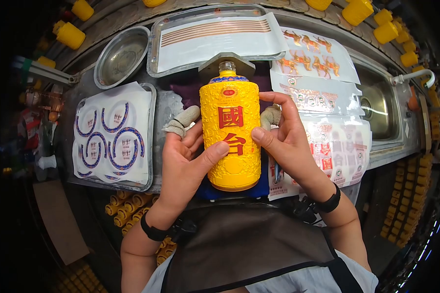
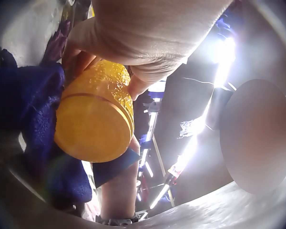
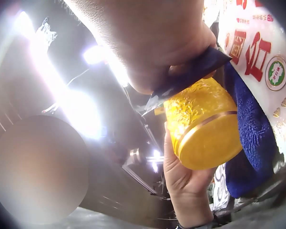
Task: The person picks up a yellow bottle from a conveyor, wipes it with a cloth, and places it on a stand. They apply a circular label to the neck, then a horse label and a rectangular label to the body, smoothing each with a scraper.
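A yellow embossed bottle [image 1: 231,132] with red characters and a clear glass neck lies lengthwise over a blue cloth [image 1: 215,190] at the bench's front. My left hand [image 1: 186,156] grips its left side, thumb pressed on the lower front. My right hand [image 1: 283,134] grips the right side, thumb beside the lower red character, and its fingers curl over the upper edge. Both index fingers wear cloth finger covers. In the left wrist view the bottle's round base [image 2: 93,129] faces the camera; the right wrist view shows the same base [image 3: 209,143] with the left palm beneath it.
A metal tray [image 1: 150,127] at the left holds blue arc-shaped labels. A second tray [image 1: 154,44] behind holds striped label sheets, with a round steel bowl [image 1: 121,56] beside it. Sheets of red labels [image 1: 337,146] lie at the right near a sink [image 1: 381,105]. Yellow bottles [image 1: 386,31] line the back.
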The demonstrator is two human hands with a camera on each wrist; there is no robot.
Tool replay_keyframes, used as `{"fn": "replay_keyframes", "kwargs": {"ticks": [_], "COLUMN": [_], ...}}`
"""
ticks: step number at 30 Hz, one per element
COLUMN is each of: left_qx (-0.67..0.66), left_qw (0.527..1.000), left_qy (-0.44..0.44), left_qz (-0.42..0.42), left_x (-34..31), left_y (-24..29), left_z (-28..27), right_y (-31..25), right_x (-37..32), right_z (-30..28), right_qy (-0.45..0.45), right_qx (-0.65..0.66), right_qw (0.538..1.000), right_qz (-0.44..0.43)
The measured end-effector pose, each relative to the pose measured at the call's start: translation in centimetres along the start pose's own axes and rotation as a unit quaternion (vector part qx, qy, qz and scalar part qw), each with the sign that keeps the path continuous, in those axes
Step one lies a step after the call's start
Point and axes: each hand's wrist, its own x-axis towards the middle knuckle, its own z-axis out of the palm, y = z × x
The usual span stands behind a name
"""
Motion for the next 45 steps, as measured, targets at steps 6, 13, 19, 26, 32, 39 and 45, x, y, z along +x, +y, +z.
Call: {"fn": "replay_keyframes", "kwargs": {"ticks": [6,13,19,26,32,39,45], "left_qx": [0.001,-0.002,-0.01,0.006,-0.02,-0.046,-0.048], "left_qw": [1.0,1.0,1.0,1.0,1.0,0.999,0.999], "left_qy": [0.007,0.0,0.001,0.004,0.014,0.017,0.02], "left_qz": [0.007,0.002,0.002,0.013,0.009,-0.004,0.003], "left_x": [-0.1,0.0,0.0,0.0,1.4,3.0,3.0], "left_y": [-0.3,0.0,-0.2,-0.2,0.4,1.5,1.3], "left_z": [-0.2,-0.1,-0.1,-0.2,-0.3,1.0,1.0], "right_y": [-0.6,-0.9,-0.5,-0.8,-3.1,-2.0,-2.0], "right_x": [-0.8,-0.9,-0.8,-0.8,0.5,2.2,2.4], "right_z": [-0.7,-0.6,-0.7,-0.7,0.1,1.5,1.4], "right_qy": [-0.02,-0.017,-0.02,-0.022,0.034,0.064,0.053], "right_qx": [-0.054,-0.069,-0.065,-0.08,-0.094,-0.084,-0.085], "right_qw": [0.998,0.996,0.997,0.996,0.994,0.994,0.995], "right_qz": [0.036,0.045,0.032,0.021,0.041,-0.015,-0.022]}}
